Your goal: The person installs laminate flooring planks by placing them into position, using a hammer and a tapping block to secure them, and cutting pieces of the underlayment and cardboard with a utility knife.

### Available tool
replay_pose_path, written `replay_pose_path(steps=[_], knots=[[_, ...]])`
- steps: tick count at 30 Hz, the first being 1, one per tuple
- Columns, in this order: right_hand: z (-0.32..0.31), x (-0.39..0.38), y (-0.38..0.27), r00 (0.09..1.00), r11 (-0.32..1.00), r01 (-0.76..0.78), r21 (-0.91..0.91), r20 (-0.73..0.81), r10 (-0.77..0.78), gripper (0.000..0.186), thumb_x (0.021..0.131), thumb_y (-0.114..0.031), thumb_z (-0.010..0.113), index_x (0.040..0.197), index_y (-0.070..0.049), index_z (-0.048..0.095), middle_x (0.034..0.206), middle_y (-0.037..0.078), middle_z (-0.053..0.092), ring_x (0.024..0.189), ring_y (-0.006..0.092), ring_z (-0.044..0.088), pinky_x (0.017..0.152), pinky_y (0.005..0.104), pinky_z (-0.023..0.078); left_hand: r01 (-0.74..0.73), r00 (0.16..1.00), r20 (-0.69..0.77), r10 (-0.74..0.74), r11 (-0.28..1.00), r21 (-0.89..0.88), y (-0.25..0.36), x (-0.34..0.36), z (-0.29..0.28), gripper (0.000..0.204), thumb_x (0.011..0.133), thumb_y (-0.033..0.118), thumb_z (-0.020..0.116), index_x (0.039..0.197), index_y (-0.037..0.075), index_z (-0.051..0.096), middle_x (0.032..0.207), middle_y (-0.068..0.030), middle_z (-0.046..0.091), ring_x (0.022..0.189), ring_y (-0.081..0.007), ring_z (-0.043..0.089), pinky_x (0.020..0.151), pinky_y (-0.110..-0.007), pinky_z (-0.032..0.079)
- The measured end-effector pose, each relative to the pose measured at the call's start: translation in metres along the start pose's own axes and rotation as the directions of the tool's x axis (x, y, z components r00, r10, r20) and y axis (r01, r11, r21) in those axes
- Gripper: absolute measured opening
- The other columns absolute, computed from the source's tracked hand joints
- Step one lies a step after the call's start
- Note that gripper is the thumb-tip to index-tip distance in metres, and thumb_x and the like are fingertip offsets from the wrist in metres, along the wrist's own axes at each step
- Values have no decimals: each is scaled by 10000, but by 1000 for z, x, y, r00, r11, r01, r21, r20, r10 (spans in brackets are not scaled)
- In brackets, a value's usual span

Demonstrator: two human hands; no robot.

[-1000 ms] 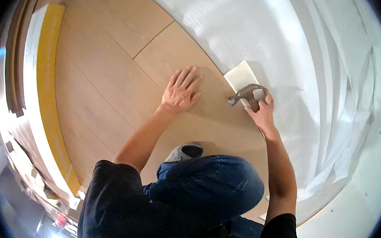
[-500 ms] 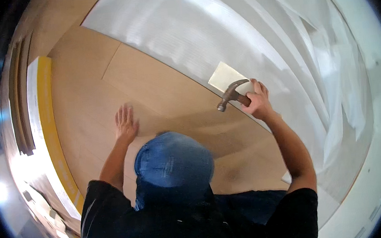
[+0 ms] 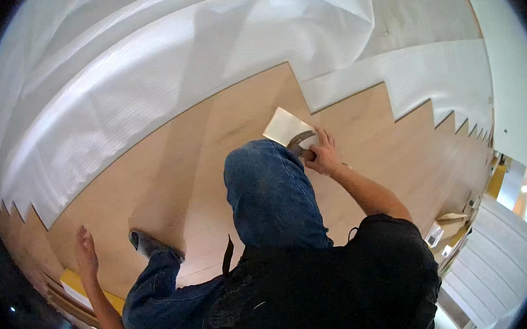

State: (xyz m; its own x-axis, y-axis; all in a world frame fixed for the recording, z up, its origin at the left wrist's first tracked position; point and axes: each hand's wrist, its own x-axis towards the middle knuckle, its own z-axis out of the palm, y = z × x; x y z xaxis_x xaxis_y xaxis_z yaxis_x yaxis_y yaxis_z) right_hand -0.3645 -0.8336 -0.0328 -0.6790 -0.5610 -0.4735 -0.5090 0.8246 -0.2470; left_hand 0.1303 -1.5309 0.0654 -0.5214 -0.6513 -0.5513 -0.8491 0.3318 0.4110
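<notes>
My right hand (image 3: 323,153) is closed round the handle of a claw hammer (image 3: 300,142), beside my bent knee. A pale rectangular block (image 3: 285,125) shows just past the hammer head and seems to be held in the same hand; its grip on the block is partly hidden. The hammer's striking end is behind the knee. At the far left, my left hand (image 3: 86,249) hangs over the planks with its fingers stretched out and nothing in it. Light wood-look floor planks (image 3: 373,137) lie under both hands.
White wrinkled underlay sheeting (image 3: 145,81) spreads beyond the planks' stepped edge. A yellow and white carton (image 3: 75,283) lies at lower left, near my left arm. My shoe (image 3: 152,242) rests on the planks. A pale wall (image 3: 508,83) rises at right, with packaging and clutter (image 3: 451,224) below it.
My body and view have turned, bringing the planks' stepped edge into sight. My left hand has swung out to the far left. The hammer and block remain with my right hand, now beside my knee.
</notes>
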Motion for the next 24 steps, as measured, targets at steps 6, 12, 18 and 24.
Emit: replay_pose_path(steps=[6,12,18,24], knots=[[57,8,-141,952,964,-139,226,-237,192,339,726,-350,846,939,-93,787,1604,256,259,1433,509,273,1177,592,259,-462,886,211,412,751,471,206,95,-82,448,1004,175,605,1425,30,556,1327,-233,635,1198,-417,612,1042,-460,480],[0,85,-165,879,939,-163,304,-387,278,347,748,-337,836,917,-41,764,1604,266,270,1422,522,287,1166,609,276,-637,766,412,494,672,378,328,143,83,505,1006,232,592,1469,47,509,1482,-190,554,1290,-388,571,1103,-465,450],[58,57,-156,933,934,-117,338,-286,220,338,756,-340,838,894,-38,772,1604,261,286,1441,504,285,1182,604,264,-597,800,340,495,595,538,332,106,268,751,973,317,654,1611,118,310,1703,-184,215,1547,-353,283,1227,-522,294],[112,-3,-135,966,972,32,234,-257,30,280,791,-325,800,857,-55,763,1605,244,301,1460,477,294,1202,619,226,-658,753,513,413,485,575,347,121,263,821,949,314,693,1637,167,270,1729,-151,147,1594,-325,165,1262,-527,227]])
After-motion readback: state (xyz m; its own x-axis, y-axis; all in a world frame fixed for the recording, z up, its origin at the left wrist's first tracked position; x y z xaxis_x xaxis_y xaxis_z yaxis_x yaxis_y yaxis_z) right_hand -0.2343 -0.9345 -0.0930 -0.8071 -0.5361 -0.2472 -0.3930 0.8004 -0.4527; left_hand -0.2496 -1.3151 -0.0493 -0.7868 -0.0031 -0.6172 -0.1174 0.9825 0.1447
